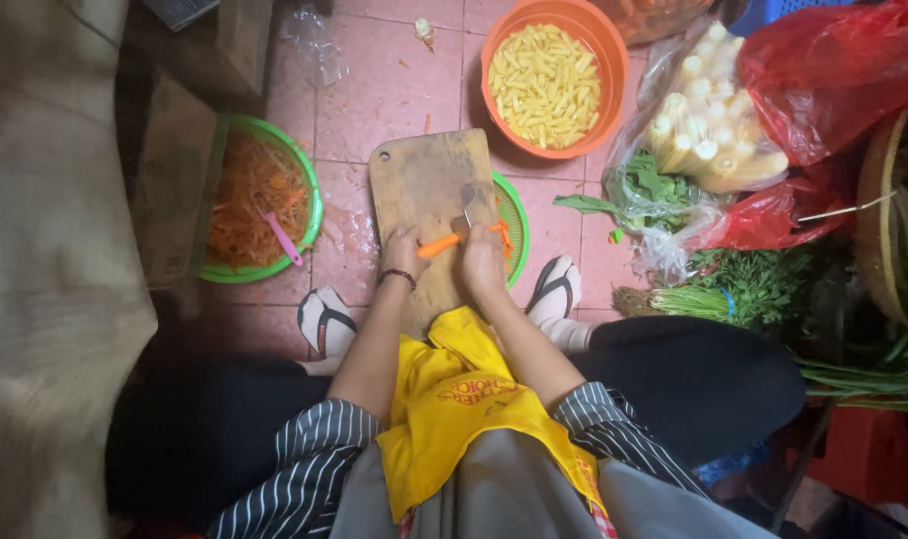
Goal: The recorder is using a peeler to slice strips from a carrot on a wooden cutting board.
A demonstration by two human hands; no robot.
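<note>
At the centre of the frame a thin orange carrot strip (pixel 439 244) lies on the worn wooden chopping board (pixel 424 180) resting on the pink tiled floor (pixel 374 90). Its long axis runs left to right, slightly tilted. The left hand (pixel 402 252) pins its left end with curled fingers. The right hand (pixel 481 262) is closed around a small blade tool (pixel 463 222), set at the strip's right end. A green basket of carrot shreds (pixel 257 200) sits at left.
</note>
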